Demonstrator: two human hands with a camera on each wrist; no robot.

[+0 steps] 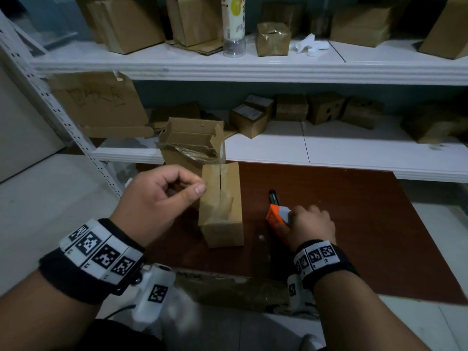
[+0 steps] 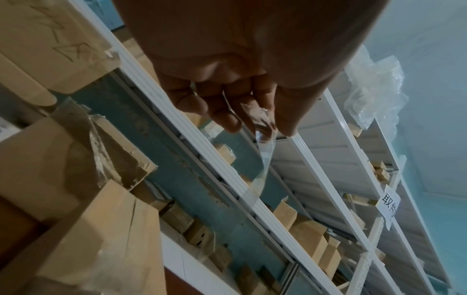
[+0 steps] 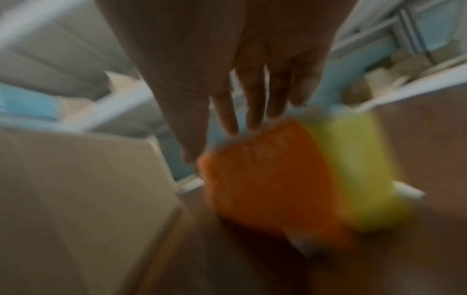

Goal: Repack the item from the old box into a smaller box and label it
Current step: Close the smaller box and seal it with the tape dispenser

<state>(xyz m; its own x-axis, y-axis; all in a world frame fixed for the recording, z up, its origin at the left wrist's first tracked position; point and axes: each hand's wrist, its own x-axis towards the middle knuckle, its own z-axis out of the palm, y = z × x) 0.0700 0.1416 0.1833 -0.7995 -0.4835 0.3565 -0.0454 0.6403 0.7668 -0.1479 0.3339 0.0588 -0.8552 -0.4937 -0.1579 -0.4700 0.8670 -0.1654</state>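
Observation:
The small brown box [image 1: 220,206] stands shut on the dark red tabletop [image 1: 354,224], with clear tape along its top seam. It also shows in the left wrist view as the small box [image 2: 101,239]. Just left of it, my left hand [image 1: 200,188] pinches a strip of clear tape [image 2: 262,157] between thumb and fingers [image 2: 227,119]. The old box [image 1: 192,143] stands open behind the small one, with torn tape at its mouth. To the right, my right hand [image 1: 293,216] rests with straight fingers [image 3: 255,111] on an orange tape dispenser [image 1: 274,220] lying on the table; that view is blurred.
A black marker [image 1: 274,197] lies just beyond the dispenser. White shelves [image 1: 253,69] hold many cardboard boxes behind the table, and a bottle [image 1: 234,26] stands on the upper shelf. A white upright post [image 1: 63,117] runs down the left. The table's near edge [image 1: 228,277] is worn.

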